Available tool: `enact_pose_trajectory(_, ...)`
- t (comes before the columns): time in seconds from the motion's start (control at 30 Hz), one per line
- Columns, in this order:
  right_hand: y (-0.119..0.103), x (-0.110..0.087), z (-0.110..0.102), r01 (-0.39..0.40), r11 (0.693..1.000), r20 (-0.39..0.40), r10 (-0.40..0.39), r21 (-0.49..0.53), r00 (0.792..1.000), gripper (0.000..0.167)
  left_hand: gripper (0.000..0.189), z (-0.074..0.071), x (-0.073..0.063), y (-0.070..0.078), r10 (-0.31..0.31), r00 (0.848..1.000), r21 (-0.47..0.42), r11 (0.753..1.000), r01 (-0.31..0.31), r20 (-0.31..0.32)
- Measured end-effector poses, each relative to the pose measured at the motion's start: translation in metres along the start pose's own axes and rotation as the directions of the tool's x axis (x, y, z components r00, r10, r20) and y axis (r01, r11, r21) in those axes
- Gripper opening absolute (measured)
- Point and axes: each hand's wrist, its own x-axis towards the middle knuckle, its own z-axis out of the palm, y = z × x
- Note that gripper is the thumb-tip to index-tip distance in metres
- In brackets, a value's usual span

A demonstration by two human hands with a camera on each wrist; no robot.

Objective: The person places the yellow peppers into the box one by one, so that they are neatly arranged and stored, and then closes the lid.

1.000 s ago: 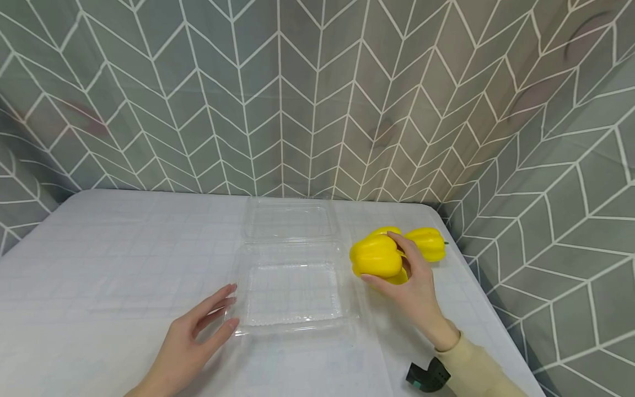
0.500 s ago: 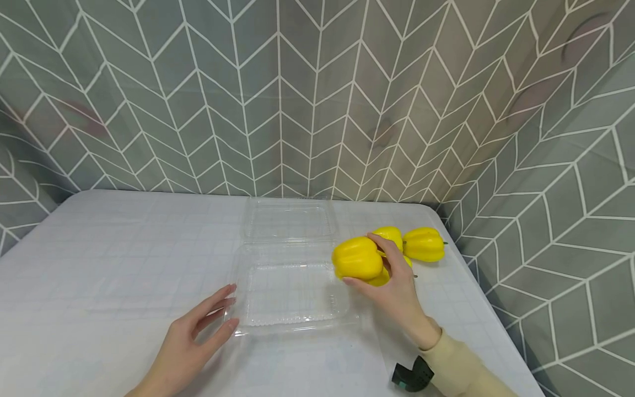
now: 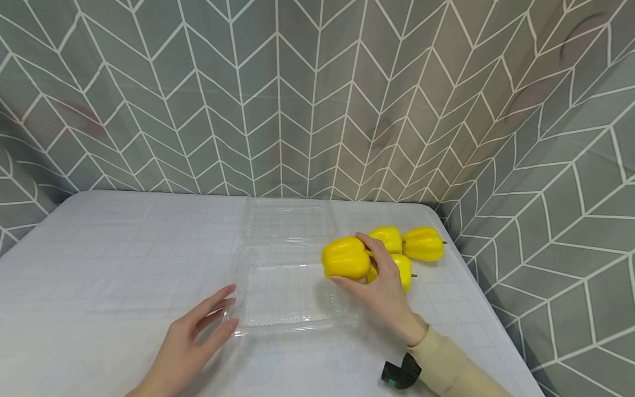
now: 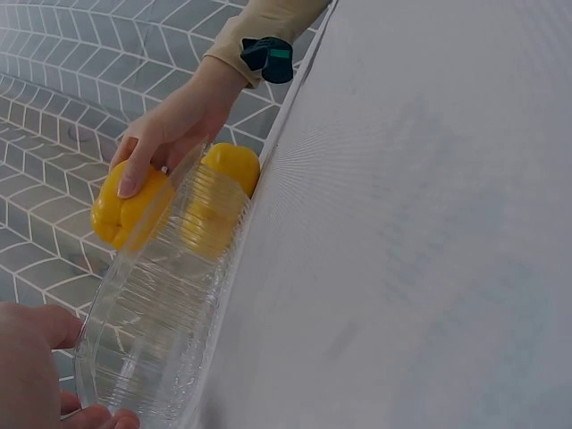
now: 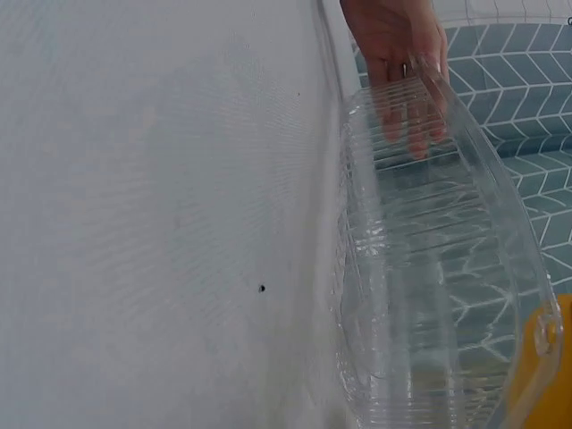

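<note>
My right hand [image 3: 387, 292] grips a yellow bell pepper [image 3: 344, 258] between thumb and fingers, its stem end toward the palm. The pepper hangs over the right rear part of a clear plastic clamshell container [image 3: 285, 330], whose lid [image 3: 288, 220] lies folded back behind it. At the container's left side, my left hand [image 3: 186, 342] touches the rim with extended, spread fingers. From the left wrist, the held pepper [image 4: 116, 210] shows above the container's rim. In the right wrist view, only a yellow part of a pepper [image 5: 541, 375] appears, beyond the clear wall.
More yellow peppers lie right of the container: one at the rear [image 3: 387, 238], a pepper farther right [image 3: 423, 244], and a nearer pepper [image 3: 404, 270] partly behind my right hand. A white cloth [image 3: 124, 259] covers the table. Patterned curtains [image 3: 297, 99] stand behind and at right.
My right hand has carried the held pepper leftward, from beside the other peppers to over the container's right part. My left hand has stayed at the rim.
</note>
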Motion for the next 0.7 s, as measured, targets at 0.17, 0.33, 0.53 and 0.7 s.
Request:
enact_pose_trajectory(0.17,-0.001,0.001,0.005,-0.003,1.0,0.01,0.003,-0.008,1.0,0.085,0.053,0.0,0.0,-0.001,0.003,1.0,-0.001,1.0,-0.003,0.001)
enact_pose_trajectory(0.33,-0.003,0.003,0.011,0.022,1.0,0.006,-0.022,-0.004,1.0,0.085,0.053,0.001,0.0,-0.002,0.009,1.0,0.003,1.0,-0.009,-0.003)
enact_pose_trajectory(0.53,-0.003,0.004,0.02,0.05,0.999,0.008,-0.05,-0.016,0.999,0.084,0.053,0.001,0.0,-0.002,0.005,1.0,0.011,1.0,-0.005,-0.007)
enact_pose_trajectory(0.7,-0.002,0.005,0.025,0.069,0.997,0.012,-0.069,-0.038,0.998,0.084,0.054,0.001,0.0,-0.002,0.01,1.0,0.005,1.0,-0.01,-0.009)
